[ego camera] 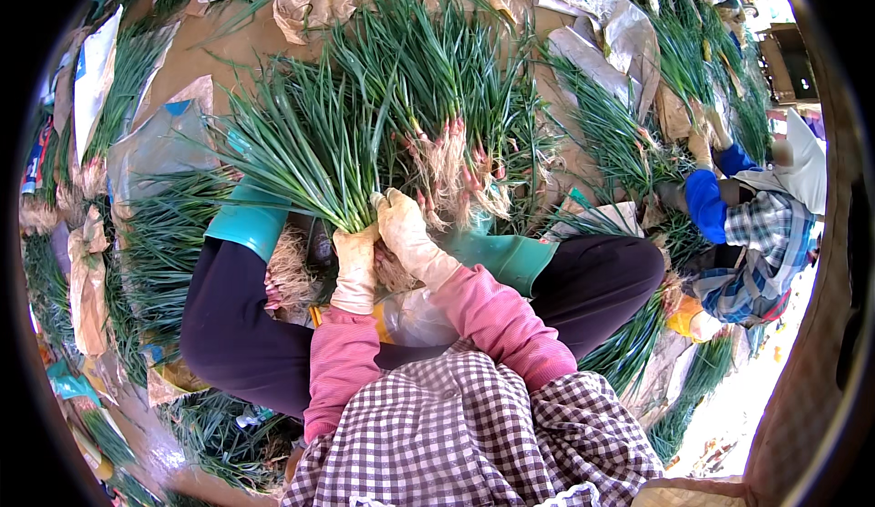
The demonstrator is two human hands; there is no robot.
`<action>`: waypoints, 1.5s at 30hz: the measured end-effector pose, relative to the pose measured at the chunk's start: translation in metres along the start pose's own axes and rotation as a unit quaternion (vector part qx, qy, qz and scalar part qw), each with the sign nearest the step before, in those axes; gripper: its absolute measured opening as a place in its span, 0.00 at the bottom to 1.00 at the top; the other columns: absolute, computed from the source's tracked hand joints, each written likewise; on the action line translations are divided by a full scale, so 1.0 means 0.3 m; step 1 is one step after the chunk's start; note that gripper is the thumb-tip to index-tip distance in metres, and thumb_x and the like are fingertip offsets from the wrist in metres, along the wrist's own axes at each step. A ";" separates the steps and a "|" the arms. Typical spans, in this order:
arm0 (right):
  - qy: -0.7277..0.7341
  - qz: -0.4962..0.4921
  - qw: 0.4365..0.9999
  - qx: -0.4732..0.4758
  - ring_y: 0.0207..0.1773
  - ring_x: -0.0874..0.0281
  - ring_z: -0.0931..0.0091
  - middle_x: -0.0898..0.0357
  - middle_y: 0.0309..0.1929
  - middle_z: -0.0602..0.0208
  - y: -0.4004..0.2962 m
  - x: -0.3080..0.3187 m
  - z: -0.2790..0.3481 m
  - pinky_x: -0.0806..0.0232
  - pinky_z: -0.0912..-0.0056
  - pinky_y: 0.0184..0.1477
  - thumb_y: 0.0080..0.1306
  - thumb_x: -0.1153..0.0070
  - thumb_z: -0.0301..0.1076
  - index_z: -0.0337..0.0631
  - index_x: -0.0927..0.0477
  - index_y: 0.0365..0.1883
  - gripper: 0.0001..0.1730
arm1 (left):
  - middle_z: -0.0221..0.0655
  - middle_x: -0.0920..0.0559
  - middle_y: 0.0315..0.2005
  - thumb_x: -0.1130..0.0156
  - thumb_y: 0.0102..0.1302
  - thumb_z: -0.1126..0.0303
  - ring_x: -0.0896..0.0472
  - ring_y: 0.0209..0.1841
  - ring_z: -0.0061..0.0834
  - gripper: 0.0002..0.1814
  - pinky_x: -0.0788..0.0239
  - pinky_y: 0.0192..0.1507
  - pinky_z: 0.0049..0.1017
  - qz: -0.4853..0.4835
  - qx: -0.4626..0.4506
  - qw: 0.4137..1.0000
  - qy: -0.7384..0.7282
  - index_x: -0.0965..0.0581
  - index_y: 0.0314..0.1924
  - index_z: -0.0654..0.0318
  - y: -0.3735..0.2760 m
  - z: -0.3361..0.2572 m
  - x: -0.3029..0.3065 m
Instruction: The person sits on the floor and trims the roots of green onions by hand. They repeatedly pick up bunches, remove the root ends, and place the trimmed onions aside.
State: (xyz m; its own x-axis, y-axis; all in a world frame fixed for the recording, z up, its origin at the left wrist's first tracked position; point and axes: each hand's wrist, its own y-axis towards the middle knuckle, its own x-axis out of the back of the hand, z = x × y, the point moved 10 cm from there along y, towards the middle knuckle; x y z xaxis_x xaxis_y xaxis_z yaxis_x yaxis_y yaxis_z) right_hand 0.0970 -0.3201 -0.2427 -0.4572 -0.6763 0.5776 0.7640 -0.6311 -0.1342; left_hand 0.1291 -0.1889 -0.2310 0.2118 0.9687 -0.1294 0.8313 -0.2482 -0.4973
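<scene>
My left hand, in a soiled cream work glove, grips a bunch of green onions just above the roots, its leaves fanning up and left. My right hand, gloved alike, touches the same bunch on its right side; its fingertips meet the stems, and whether they pinch anything is unclear. Pale roots show below and between the hands. Just beyond lies a loose heap of green onions with reddish bulbs and stringy roots. Another rooty bundle lies by my left knee.
My legs in teal rubber boots frame the work spot. Bundled green onions lie at left, more at right. Plastic sheets and brown paper lie about the wet floor. A co-worker sits at right, handling onions.
</scene>
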 end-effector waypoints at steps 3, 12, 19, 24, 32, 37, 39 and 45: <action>0.437 0.059 0.840 -0.317 0.25 0.28 0.74 0.21 0.25 0.69 -0.035 -0.087 -0.111 0.34 0.68 0.31 0.74 0.50 0.43 0.40 0.19 0.35 0.16 | 0.30 0.24 0.11 0.31 0.59 0.68 0.29 0.09 0.19 0.09 0.41 0.11 0.19 0.019 -0.010 1.000 -0.017 0.21 0.26 0.64 0.014 0.016 0.011; -0.323 0.197 0.925 -0.021 0.40 0.16 0.64 0.14 0.37 0.59 0.189 0.277 -0.108 0.25 0.61 0.44 0.67 0.44 0.57 0.43 0.16 0.42 0.24 | 0.43 0.15 0.31 0.36 0.59 0.77 0.21 0.20 0.27 0.17 0.24 0.25 0.27 -0.058 -0.035 0.972 -0.224 0.23 0.50 0.70 0.007 -0.287 0.116; -0.118 0.022 0.982 -0.149 0.42 0.18 0.67 0.15 0.42 0.58 0.460 0.396 -0.243 0.29 0.66 0.48 0.58 0.30 0.44 0.35 0.22 0.51 0.28 | 0.38 0.17 0.24 0.35 0.64 0.71 0.24 0.15 0.28 0.11 0.27 0.22 0.29 0.008 0.135 0.969 -0.206 0.20 0.42 0.70 0.122 0.047 0.082; 0.018 0.075 0.969 -0.233 0.33 0.26 0.79 0.20 0.34 0.67 0.362 0.416 -0.075 0.31 0.71 0.39 0.65 0.37 0.38 0.37 0.23 0.50 0.19 | 0.32 0.21 0.20 0.34 0.64 0.71 0.23 0.18 0.25 0.07 0.26 0.24 0.27 0.046 0.091 0.981 -0.163 0.20 0.36 0.67 0.117 -0.002 0.078; -0.269 0.069 0.956 -0.090 0.36 0.17 0.57 0.18 0.30 0.58 0.090 0.372 -0.033 0.27 0.51 0.42 0.61 0.39 0.51 0.43 0.23 0.39 0.20 | 0.38 0.17 0.24 0.33 0.62 0.72 0.21 0.19 0.29 0.08 0.21 0.32 0.29 0.076 0.094 0.975 -0.188 0.19 0.39 0.70 0.070 0.022 -0.017; -0.267 0.104 0.957 0.043 0.28 0.17 0.59 0.17 0.28 0.60 -0.093 0.227 0.077 0.28 0.56 0.29 0.64 0.44 0.39 0.44 0.23 0.38 0.09 | 0.33 0.16 0.23 0.34 0.62 0.70 0.25 0.16 0.19 0.10 0.31 0.22 0.16 0.148 0.132 0.977 -0.079 0.18 0.40 0.68 -0.001 0.037 -0.070; -0.308 0.139 0.935 0.108 0.27 0.17 0.60 0.17 0.28 0.57 -0.164 0.171 0.122 0.26 0.55 0.30 0.65 0.49 0.36 0.41 0.23 0.39 0.09 | 0.25 0.18 0.21 0.35 0.65 0.67 0.32 0.16 0.10 0.11 0.47 0.17 0.13 0.105 0.115 0.986 -0.064 0.16 0.43 0.65 0.002 0.054 -0.072; -0.252 0.421 0.867 0.088 0.36 0.14 0.62 0.16 0.32 0.51 -0.203 0.177 0.155 0.24 0.60 0.36 0.61 0.45 0.36 0.38 0.22 0.49 0.19 | 0.27 0.17 0.22 0.33 0.63 0.67 0.36 0.13 0.09 0.12 0.49 0.15 0.13 0.131 0.112 0.984 -0.046 0.15 0.43 0.67 -0.030 0.052 -0.078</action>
State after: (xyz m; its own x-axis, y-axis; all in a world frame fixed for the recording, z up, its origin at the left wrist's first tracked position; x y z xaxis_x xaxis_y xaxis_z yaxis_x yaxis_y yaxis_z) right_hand 0.0472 -0.2999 -0.1664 0.5187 -0.5902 0.6186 0.8082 0.1025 -0.5799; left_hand 0.1088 -0.2095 -0.2368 0.3481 0.8698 -0.3497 0.6176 -0.4934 -0.6124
